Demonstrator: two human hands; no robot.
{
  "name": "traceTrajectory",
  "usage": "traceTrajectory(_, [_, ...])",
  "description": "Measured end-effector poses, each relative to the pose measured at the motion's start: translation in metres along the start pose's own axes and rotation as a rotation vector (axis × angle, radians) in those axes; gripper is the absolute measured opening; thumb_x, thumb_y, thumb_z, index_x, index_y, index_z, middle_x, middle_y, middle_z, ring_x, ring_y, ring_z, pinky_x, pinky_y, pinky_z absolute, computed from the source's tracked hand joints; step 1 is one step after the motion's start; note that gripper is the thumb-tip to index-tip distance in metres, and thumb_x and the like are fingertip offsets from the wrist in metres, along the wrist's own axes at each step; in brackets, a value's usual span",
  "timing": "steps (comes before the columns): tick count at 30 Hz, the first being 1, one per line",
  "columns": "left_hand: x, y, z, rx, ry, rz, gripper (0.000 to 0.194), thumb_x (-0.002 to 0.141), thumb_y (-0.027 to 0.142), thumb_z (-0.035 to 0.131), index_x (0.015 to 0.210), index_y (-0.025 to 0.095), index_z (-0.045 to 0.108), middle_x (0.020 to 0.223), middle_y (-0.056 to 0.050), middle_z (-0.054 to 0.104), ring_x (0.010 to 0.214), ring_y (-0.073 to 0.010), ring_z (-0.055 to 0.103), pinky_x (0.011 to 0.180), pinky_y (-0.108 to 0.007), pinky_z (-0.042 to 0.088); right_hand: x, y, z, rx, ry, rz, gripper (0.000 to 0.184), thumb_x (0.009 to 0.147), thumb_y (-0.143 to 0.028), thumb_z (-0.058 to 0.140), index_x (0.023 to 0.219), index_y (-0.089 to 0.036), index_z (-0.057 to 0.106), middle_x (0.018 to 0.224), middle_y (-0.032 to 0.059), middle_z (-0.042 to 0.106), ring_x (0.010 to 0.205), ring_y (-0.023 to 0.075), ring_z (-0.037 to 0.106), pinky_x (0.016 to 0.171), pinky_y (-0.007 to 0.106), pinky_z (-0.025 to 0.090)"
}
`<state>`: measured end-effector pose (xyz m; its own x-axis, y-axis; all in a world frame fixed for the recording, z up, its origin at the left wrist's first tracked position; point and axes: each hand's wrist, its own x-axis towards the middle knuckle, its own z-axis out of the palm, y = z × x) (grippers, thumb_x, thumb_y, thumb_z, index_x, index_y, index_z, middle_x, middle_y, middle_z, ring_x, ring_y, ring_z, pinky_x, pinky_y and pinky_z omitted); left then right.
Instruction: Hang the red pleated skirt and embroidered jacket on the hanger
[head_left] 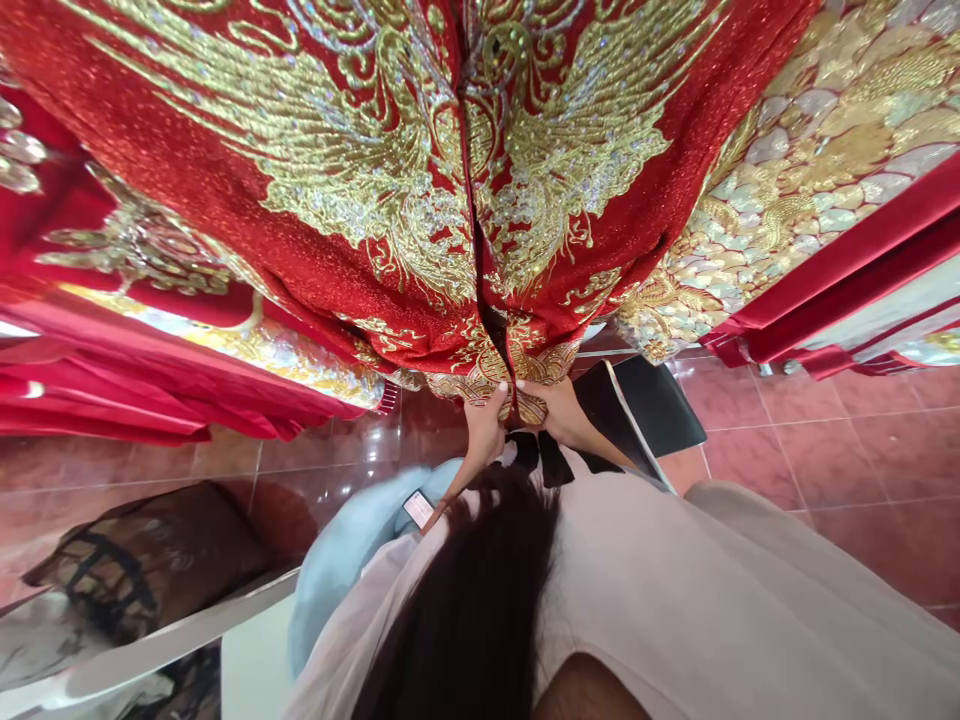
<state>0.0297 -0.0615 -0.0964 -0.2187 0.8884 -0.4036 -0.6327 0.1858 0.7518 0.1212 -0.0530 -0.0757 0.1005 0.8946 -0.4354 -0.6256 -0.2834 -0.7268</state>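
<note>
A red garment [420,150] with dense gold and silver embroidery hangs in front of me and fills the upper view. A dark seam or opening runs down its middle. My left hand [484,428] and my right hand [564,410] meet at the garment's gold-embroidered edge [525,385], one on each side of the opening. The fingers of both hands are closed on the cloth, thumbs pressed on top. My long dark hair [472,600] and pale top [712,600] fill the lower view.
More red and gold garments hang at the left [112,250] and right [825,130]. Below is a red tiled floor [825,450]. A black object [652,405] sits behind my right hand. At lower left lie a light blue cloth [345,550] and a dark patterned bag [142,570].
</note>
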Motion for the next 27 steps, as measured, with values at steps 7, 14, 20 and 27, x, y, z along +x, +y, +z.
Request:
traceTrajectory(7, [0.004,-0.004,-0.005,0.063,-0.001,0.057,0.051,0.051,0.036,0.089,0.091,0.012,0.068,0.096,-0.009,0.071,0.095,-0.0222,0.067,0.095,-0.038,0.049,0.008,0.006,-0.002,0.041,0.036,0.008,0.052,0.045,-0.009,0.079,0.094,-0.014,0.063,0.08,0.0027,0.07,0.071,0.0169,0.066,0.075,0.032,0.055])
traceTrajectory(14, [0.008,-0.017,-0.013,0.108,-0.011,0.086,0.054,0.055,0.04,0.086,0.098,0.012,0.068,0.097,-0.009,0.07,0.094,-0.0219,0.066,0.092,-0.037,0.05,0.022,0.013,-0.007,0.017,0.011,0.026,0.05,0.046,-0.01,0.079,0.093,-0.014,0.062,0.081,0.0021,0.069,0.076,0.0167,0.066,0.078,0.032,0.055])
traceTrajectory(20, [0.018,-0.024,-0.03,0.279,0.045,0.08,0.047,0.057,0.044,0.083,0.085,0.011,0.066,0.08,-0.006,0.069,0.074,-0.0181,0.065,0.074,-0.033,0.054,0.013,0.027,-0.044,-0.39,0.013,0.308,0.022,0.066,-0.028,0.074,0.076,-0.014,0.061,0.067,0.0045,0.066,0.061,0.0128,0.062,0.055,0.023,0.051])
traceTrajectory(27, [0.019,-0.021,-0.032,0.358,0.038,0.102,0.036,0.059,0.04,0.082,0.074,0.012,0.064,0.075,-0.005,0.067,0.083,-0.019,0.064,0.085,-0.033,0.05,0.006,0.022,-0.03,-0.542,-0.073,0.296,0.022,0.07,-0.031,0.071,0.066,-0.011,0.061,0.058,0.0018,0.062,0.05,0.0079,0.056,0.048,0.016,0.043])
